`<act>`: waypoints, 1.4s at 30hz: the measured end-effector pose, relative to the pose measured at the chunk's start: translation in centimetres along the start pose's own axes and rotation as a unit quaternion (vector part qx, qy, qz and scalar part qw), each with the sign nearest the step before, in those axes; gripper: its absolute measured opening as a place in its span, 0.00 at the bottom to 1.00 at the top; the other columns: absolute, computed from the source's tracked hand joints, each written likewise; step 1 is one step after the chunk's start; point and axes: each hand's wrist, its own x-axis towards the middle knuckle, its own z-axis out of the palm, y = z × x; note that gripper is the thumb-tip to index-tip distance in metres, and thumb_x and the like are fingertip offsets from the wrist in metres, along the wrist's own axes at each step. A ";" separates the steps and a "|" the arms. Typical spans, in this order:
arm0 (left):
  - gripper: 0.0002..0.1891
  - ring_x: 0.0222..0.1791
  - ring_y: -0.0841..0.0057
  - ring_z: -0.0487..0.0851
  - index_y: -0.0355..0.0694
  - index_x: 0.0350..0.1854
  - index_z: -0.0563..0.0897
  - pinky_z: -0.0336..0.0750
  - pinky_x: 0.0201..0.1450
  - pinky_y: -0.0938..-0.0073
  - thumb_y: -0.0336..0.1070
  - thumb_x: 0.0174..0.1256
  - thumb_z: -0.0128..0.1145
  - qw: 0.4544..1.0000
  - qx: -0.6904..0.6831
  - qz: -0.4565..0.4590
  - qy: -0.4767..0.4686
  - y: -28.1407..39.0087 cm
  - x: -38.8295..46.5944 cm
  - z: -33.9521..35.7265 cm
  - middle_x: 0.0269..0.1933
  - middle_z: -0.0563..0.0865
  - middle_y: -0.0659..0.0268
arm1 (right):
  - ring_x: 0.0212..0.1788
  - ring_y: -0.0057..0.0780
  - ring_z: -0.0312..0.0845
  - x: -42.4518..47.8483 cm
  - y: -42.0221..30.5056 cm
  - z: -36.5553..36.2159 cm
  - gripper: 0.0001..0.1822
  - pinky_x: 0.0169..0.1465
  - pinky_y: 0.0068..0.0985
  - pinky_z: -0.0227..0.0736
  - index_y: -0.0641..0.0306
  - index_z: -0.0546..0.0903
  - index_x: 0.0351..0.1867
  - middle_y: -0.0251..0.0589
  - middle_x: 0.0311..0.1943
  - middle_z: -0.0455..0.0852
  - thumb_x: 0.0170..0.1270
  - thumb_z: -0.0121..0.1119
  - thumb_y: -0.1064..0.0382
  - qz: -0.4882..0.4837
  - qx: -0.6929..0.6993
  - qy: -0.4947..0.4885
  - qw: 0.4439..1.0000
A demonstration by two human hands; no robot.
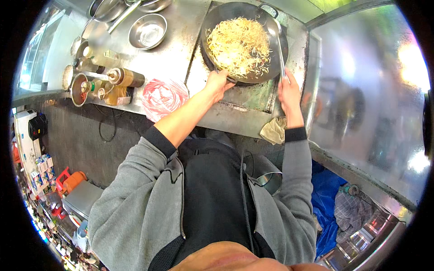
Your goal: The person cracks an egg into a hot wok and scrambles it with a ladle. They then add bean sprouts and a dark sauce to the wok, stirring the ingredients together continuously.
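Observation:
A dark wok (244,9) sits on the stove with a broad heap of yellow noodles (239,44) in it. My left hand (218,84) grips the wok's near rim at a loop handle, which my fingers mostly cover. The handle of a metal ladle (280,47) is in my right hand (290,90). Its head rests against the wok's far right wall, beside the noodles. The wok's other loop handle (271,10) shows at the far side. Below my right hand, a crumpled beige cloth (274,130) hangs at the counter's front edge.
A pink-striped plastic bag (164,98) lies left of the stove. Several sauce bottles (127,78) and small metal bowls (79,88) crowd the counter's left end. Behind them is a steel bowl (148,31). A metal side panel (359,95) bounds the stove at right.

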 end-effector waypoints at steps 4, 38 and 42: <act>0.19 0.51 0.61 0.86 0.34 0.64 0.74 0.83 0.56 0.57 0.38 0.77 0.53 0.999 0.006 -0.049 0.001 1.5 -0.9 -0.2 0.55 0.84 0.56 | 0.21 0.11 0.64 -0.7 -4.6 -0.3 0.25 0.22 0.14 0.62 0.53 0.72 0.76 0.26 0.27 0.74 0.79 0.49 0.66 0.090 0.034 -0.187 0.978; 0.24 0.72 0.53 0.73 0.25 0.70 0.66 0.75 0.73 0.47 0.25 0.74 0.46 0.999 -0.040 0.012 -0.011 3.5 -15.8 1.3 0.72 0.71 0.46 | 0.19 0.08 0.61 -20.2 -4.1 -4.9 0.27 0.20 0.12 0.58 0.61 0.68 0.78 0.27 0.28 0.74 0.79 0.50 0.66 -0.019 0.140 -0.040 0.989; 0.23 0.66 0.55 0.77 0.27 0.72 0.63 0.76 0.72 0.48 0.31 0.79 0.46 0.999 -0.036 0.017 0.019 3.6 -7.5 3.1 0.68 0.73 0.48 | 0.17 0.08 0.61 -21.6 -6.4 -4.7 0.28 0.18 0.10 0.56 0.60 0.67 0.78 0.28 0.28 0.75 0.79 0.48 0.68 -0.035 0.161 -0.041 0.986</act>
